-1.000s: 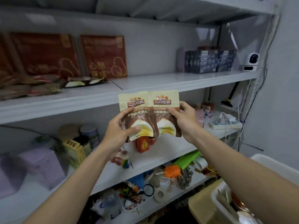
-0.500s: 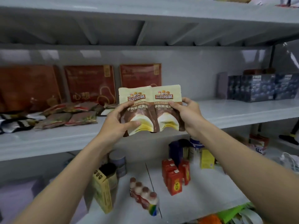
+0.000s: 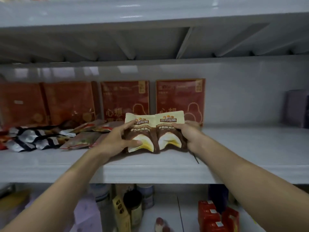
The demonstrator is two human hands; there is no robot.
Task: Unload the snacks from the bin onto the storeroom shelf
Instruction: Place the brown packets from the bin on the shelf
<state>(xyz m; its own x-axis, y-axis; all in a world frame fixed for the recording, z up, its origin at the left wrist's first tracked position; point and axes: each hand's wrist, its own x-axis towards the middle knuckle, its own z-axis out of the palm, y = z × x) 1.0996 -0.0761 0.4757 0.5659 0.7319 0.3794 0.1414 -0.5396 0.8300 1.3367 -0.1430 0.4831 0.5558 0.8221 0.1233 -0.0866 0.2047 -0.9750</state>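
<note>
1. Left pouch and right pouch: two matching cream-and-brown snack bags. They are standing side by side, inner edges touching, at the middle of the shelf, nearer its front lip than the far wall. Their bottom edges are appearing to rest on the board. I cannot tell whether their full weight is down.
2. Left hand: gripping the left pouch, with the thumb lying across the lower front and the fingers curling round the left edge.
3. Right hand: gripping the right pouch at its right edge, with the fingers wrapping the side.
4. Governing relation: the pair is sitting directly between the two hands. Each long axis is running upright, with the tops leaning slightly towards the far wall. Each hand is equally near its own pouch, and the arms are not crossing.
5. Neighbours: flat packets are lying to the left, the nearest just beside the left hand. Red boxes are standing against the far wall, just behind the pouches.
6. Judgement: the placing step is looking nearly complete. Letting go is likely calling for both hands to open outwards together, since a narrow-based pouch is liable to topple.
</note>
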